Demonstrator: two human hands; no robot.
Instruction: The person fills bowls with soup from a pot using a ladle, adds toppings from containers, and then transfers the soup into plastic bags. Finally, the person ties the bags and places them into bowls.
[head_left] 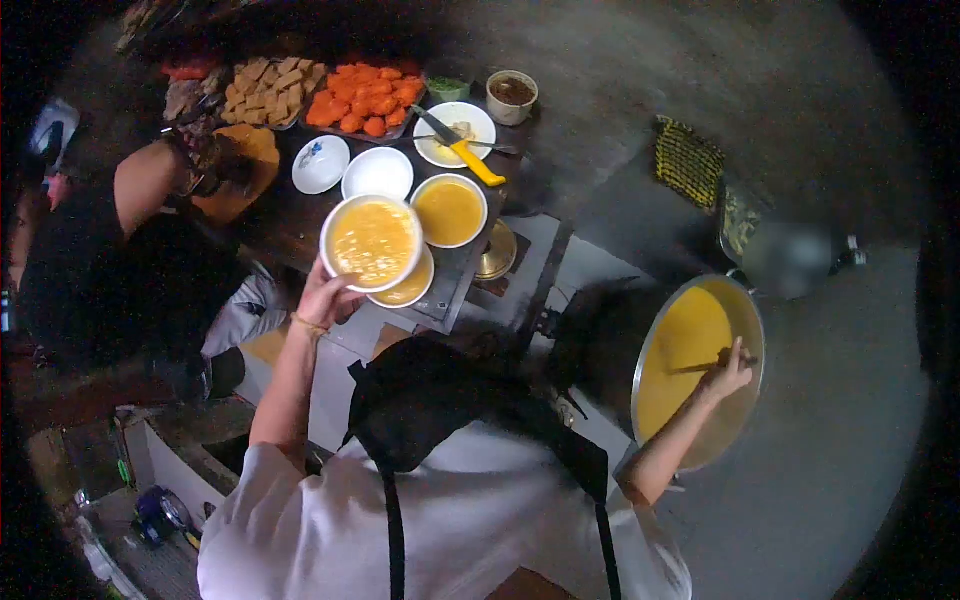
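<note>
My left hand [328, 295] grips a white bowl of yellow soup [374, 242] by its near rim, thumb over the edge. Partly under it, another bowl of yellow soup [405, 285] rests at the table's edge, and a third filled bowl [449, 210] stands just to the right. On the right, my right hand [728, 376] is closed around the brown handle of what looks like a ladle [690, 369], over a large metal pot [640, 345] of yellow soup [690, 330]. The ladle's head is hidden in the soup.
Two white bowls [378, 174] sit behind the filled ones. A yellow-handled knife [470, 158] lies across a white plate [427, 152]. Trays of orange pieces [362, 98] and tan chunks [270, 92] line the back. Another person [130, 260] is at the left.
</note>
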